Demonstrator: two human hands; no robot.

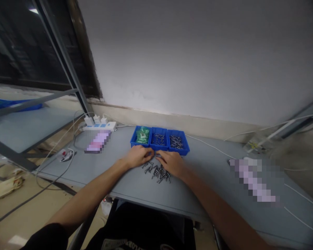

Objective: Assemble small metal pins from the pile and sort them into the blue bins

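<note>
My left hand (137, 156) and my right hand (172, 162) rest on the grey table (214, 187), fingertips meeting just in front of three blue bins. A pile of small metal screws (158, 172) lies on the table between and under the hands. The fingers are curled around something small where they meet; what it is cannot be made out. The left bin (141, 135) holds green parts, the middle bin (159, 139) and the right bin (177, 142) hold small metal pieces.
A white power strip (99, 125) with plugged chargers sits at the back left, cables trailing off the table edge. White cables (211, 146) run across the right side. A metal shelf frame (28, 118) stands to the left; the wall is close behind.
</note>
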